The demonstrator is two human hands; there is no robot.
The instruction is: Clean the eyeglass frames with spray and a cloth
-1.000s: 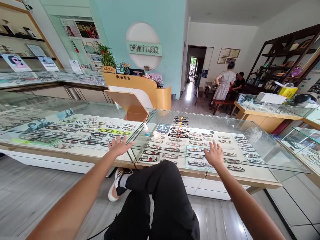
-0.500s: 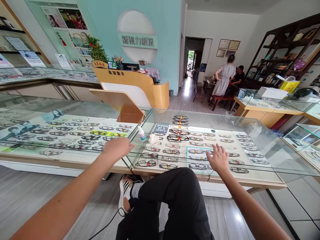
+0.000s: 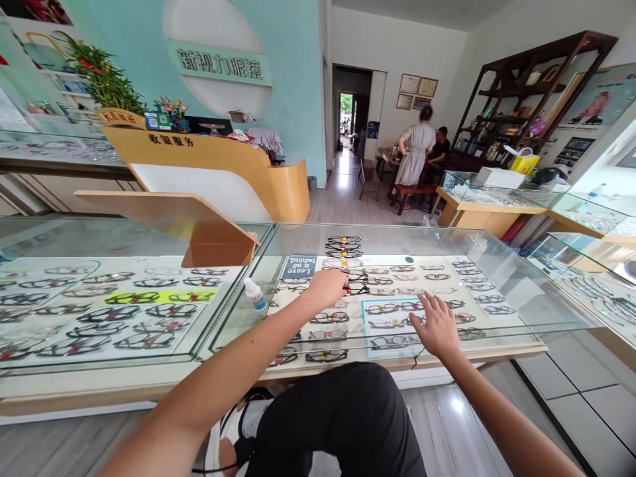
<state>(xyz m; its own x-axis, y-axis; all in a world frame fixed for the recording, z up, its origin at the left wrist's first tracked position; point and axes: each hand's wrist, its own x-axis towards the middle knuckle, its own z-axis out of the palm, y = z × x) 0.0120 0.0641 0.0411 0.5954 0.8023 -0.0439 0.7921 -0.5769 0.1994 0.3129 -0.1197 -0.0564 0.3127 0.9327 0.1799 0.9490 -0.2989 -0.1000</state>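
My left hand reaches across the top of a glass display case, its fingers curled down next to a black pair of glasses. What lies under the fingers is hidden. My right hand rests on the glass near the front edge, open with fingers spread. A small white spray bottle stands left of my left forearm. A dark sign card and a stack of black frames lie further back. Rows of glasses fill the case below. My crossed leg in black trousers is in front.
A second glass case adjoins on the left, with a wooden flap over it. Behind stand a curved wooden cashier desk, more cases at right, a dark shelf unit, and two people by a doorway.
My left hand has moved right and forward over the case, to where a white cloth lay, and its fingers have curled. My right hand stays spread on the glass. My view has shifted right.
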